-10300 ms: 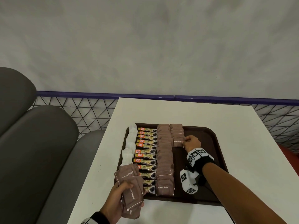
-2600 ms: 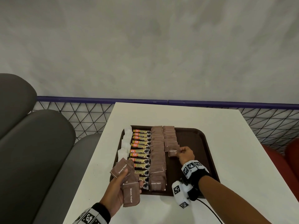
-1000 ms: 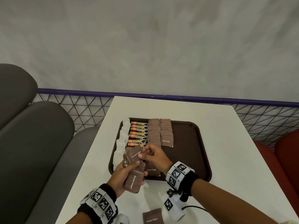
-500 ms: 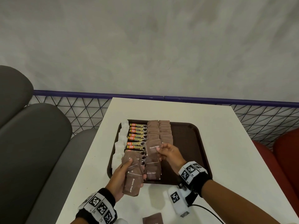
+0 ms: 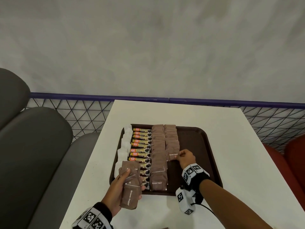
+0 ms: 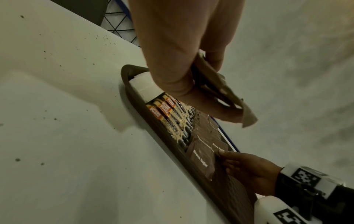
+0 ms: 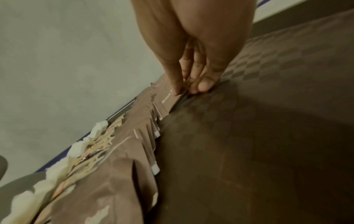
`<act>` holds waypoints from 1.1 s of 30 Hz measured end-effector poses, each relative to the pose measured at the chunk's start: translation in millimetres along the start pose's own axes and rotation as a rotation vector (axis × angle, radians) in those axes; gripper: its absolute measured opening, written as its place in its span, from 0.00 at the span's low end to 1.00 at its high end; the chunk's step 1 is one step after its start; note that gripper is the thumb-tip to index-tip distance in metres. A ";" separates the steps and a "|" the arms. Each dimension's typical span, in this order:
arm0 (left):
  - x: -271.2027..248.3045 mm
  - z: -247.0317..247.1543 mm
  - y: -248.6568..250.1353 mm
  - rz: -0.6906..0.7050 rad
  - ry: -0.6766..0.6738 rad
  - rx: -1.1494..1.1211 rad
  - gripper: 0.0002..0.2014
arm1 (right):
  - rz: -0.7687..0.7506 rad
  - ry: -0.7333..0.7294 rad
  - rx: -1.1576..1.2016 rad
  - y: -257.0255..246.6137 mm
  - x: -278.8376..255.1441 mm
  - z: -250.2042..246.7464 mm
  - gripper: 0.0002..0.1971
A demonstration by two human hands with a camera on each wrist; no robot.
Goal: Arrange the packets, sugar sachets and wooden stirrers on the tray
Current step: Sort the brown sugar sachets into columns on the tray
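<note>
A dark brown tray (image 5: 196,139) on the white table (image 5: 231,129) carries a column of white sachets (image 5: 125,142), a column of coffee granule packets (image 5: 141,146) and two columns of brown sugar sachets (image 5: 158,146). My right hand (image 5: 183,156) pinches one brown sugar sachet (image 5: 172,155) at the near end of the shorter right column, low on the tray; the right wrist view shows the fingertips (image 7: 205,84) on the sachet's edge (image 7: 166,100). My left hand (image 5: 122,189) grips a bunch of brown sugar sachets (image 5: 130,187) over the tray's near left corner.
Grey padded seats (image 5: 29,146) stand left of the table and red seats (image 5: 293,154) to the right. A wire mesh railing with a blue top rail (image 5: 99,96) runs behind the table, before a grey wall. The tray's right half (image 5: 198,162) is bare.
My right hand took a sachet from the left hand's bunch and carried it right and forward, down to the end of the shorter column. The left hand kept its bunch.
</note>
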State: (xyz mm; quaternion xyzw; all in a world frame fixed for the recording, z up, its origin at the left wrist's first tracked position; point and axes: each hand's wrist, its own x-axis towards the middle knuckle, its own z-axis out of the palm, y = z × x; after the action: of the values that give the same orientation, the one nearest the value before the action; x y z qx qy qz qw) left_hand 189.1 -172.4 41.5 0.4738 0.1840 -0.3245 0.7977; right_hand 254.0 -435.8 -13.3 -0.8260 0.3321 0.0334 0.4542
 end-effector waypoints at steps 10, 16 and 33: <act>3.5 -5.7 4.0 -0.036 -0.024 -0.035 0.19 | -0.005 0.084 -0.054 -2.5 7.0 13.2 0.18; 0.5 -2.7 3.7 -0.027 -0.046 -0.021 0.19 | -0.028 0.096 -0.063 -0.2 6.9 11.6 0.17; -17.3 13.1 6.7 0.107 -0.002 0.058 0.15 | -0.446 -0.119 0.161 -45.7 -56.2 12.1 0.05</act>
State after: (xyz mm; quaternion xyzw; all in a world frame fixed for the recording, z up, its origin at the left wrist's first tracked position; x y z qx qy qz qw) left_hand 181.0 -175.7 62.5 0.5056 0.1480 -0.2870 0.8001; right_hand 239.8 -380.6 32.9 -0.8367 0.1158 -0.0454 0.5334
